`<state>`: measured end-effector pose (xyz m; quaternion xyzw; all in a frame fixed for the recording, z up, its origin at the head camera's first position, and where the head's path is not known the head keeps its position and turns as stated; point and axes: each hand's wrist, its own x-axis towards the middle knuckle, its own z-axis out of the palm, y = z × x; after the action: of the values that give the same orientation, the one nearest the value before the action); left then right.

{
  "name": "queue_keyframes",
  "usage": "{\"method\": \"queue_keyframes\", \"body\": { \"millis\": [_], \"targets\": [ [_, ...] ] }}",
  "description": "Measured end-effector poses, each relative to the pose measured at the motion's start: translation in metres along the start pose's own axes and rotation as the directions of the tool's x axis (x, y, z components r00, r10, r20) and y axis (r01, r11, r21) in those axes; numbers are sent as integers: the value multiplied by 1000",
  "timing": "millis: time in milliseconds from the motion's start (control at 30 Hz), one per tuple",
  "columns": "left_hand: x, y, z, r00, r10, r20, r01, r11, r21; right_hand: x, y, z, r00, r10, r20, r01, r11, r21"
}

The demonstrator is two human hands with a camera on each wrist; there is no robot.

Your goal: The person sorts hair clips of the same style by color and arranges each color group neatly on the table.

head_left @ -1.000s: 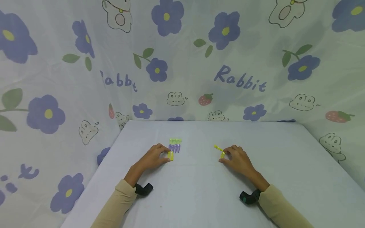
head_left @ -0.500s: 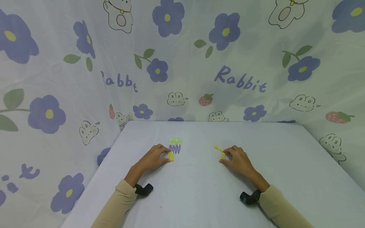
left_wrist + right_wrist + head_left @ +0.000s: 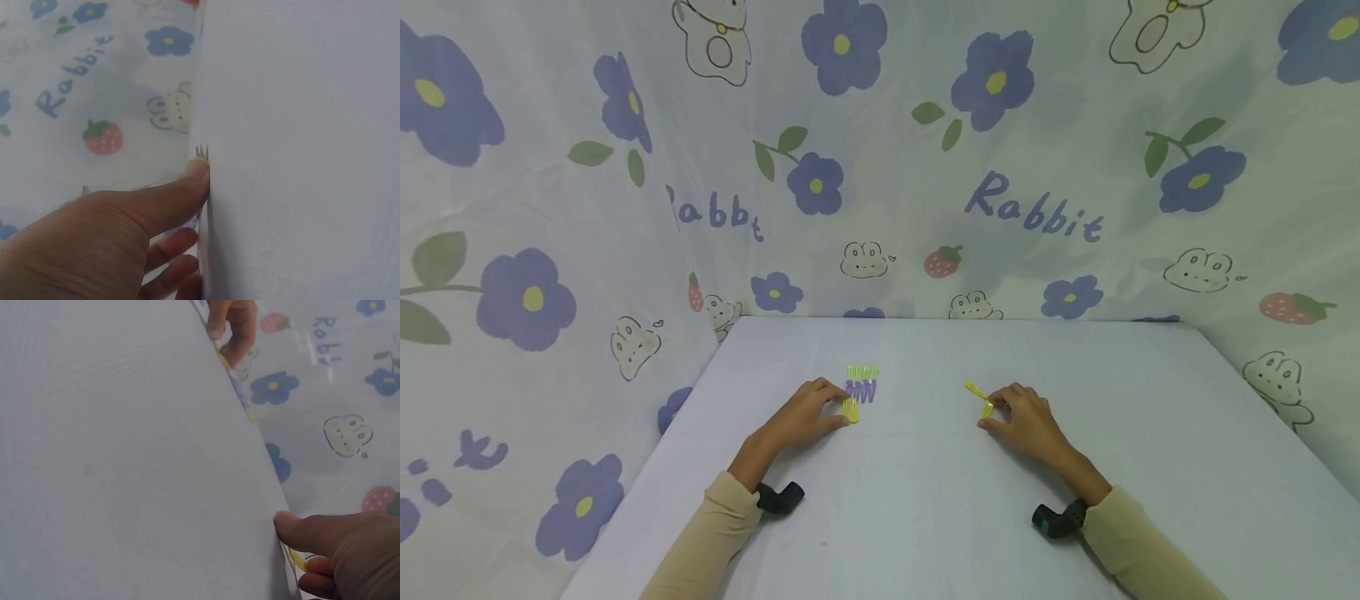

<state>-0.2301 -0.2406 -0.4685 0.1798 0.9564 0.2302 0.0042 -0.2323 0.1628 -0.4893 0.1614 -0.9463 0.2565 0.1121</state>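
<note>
On the white table, my left hand (image 3: 801, 414) pinches a yellow hair clip (image 3: 853, 412) between thumb and fingertips; another yellow one lies right beside it, partly covered by the fingers. Just beyond are a row of purple hair clips (image 3: 861, 391) and a row of light green hair clips (image 3: 862, 372). To the right, my right hand (image 3: 1028, 423) has thumb and index finger at the two ends of a yellow hair clip (image 3: 987, 410). A second yellow hair clip (image 3: 975, 389) slants away from its index fingertip. The right wrist view shows yellow (image 3: 297, 558) under that thumb.
The white tabletop (image 3: 917, 500) runs back to a hanging cloth (image 3: 895, 150) printed with flowers and rabbits, which also encloses both sides. A black curved device (image 3: 781, 498) sits at the left wrist, another black device (image 3: 1058, 520) at the right.
</note>
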Motion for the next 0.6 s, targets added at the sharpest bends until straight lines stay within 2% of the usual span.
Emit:
{"method": "queue_keyframes", "body": {
  "millis": [267,600],
  "targets": [
    [0,0,-2,1000,7,-7,-7,1000,-2,1,-2,-3,1000,6,11,-6,1000,12],
    [-2,0,-1,1000,19,-14,-19,1000,-4,1,-10,-10,997,27,77,-34,995,98]
  ]
}}
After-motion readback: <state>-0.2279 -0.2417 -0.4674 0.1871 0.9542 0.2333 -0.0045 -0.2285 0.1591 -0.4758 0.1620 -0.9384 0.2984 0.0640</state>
